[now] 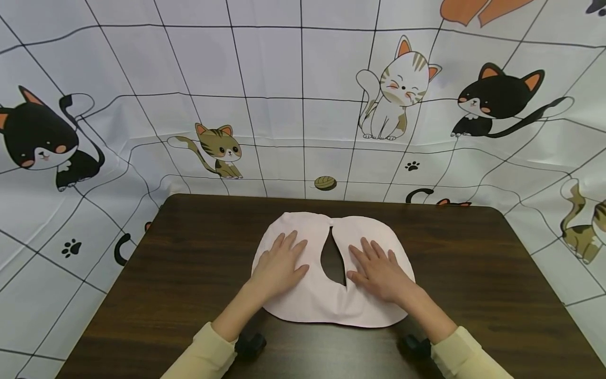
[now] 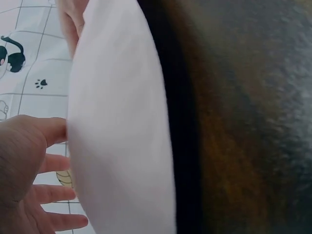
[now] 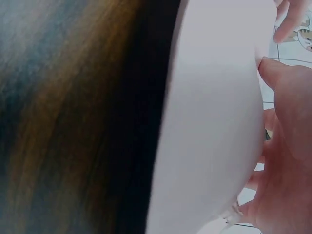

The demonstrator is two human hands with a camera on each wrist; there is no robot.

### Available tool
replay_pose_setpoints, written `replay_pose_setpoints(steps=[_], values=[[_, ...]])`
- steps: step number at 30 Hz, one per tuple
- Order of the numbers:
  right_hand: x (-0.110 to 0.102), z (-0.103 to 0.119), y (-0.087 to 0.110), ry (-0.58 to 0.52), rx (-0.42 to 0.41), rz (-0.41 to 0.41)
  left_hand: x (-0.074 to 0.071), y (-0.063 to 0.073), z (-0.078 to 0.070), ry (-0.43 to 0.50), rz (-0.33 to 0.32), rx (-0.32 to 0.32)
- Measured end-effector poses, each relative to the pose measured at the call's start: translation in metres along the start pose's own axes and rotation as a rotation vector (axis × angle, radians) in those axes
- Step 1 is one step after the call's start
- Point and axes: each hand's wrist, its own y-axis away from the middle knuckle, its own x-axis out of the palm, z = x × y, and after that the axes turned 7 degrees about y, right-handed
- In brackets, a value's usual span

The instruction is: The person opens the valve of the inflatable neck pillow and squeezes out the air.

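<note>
A pale pink, soft-looking U-shaped neck pillow [image 1: 312, 310] lies on the dark table, its two rounded ends meeting at the far side. Dark wood shows through the narrow opening in its middle. On its left half rests my left hand [image 1: 279, 266], palm down with fingers spread. My right hand [image 1: 381, 271] lies the same way across the right half, thumb beside the opening. In the left wrist view the pillow [image 2: 117, 122] bulges beside the left hand [image 2: 29, 170]. The right wrist view shows the right fingers partly hidden behind the pillow [image 3: 209, 112].
The dark wooden table [image 1: 189, 252] extends to both sides of the pillow. Behind it hangs a white gridded sheet [image 1: 274, 63] printed with cartoon cats. Dark wrist-worn pieces [image 1: 251, 346] sit under the forearms, near the pale yellow sleeves [image 1: 203, 352].
</note>
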Motion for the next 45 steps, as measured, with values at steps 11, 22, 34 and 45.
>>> replay_pose_setpoints(steps=[11, 22, 34, 45], values=[[0.002, 0.002, 0.000, 0.008, 0.001, 0.021, 0.008, 0.003, 0.004, -0.018, 0.013, 0.012], [0.003, 0.002, 0.001, 0.027, 0.001, 0.019, 0.009, 0.004, 0.004, -0.016, 0.018, 0.014], [-0.001, 0.003, 0.006, 0.024, 0.017, 0.015, 0.007, 0.008, 0.005, -0.057, -0.002, 0.036], [-0.003, 0.006, 0.012, 0.017, 0.003, -0.014, 0.002, 0.018, 0.002, -0.065, -0.043, 0.078]])
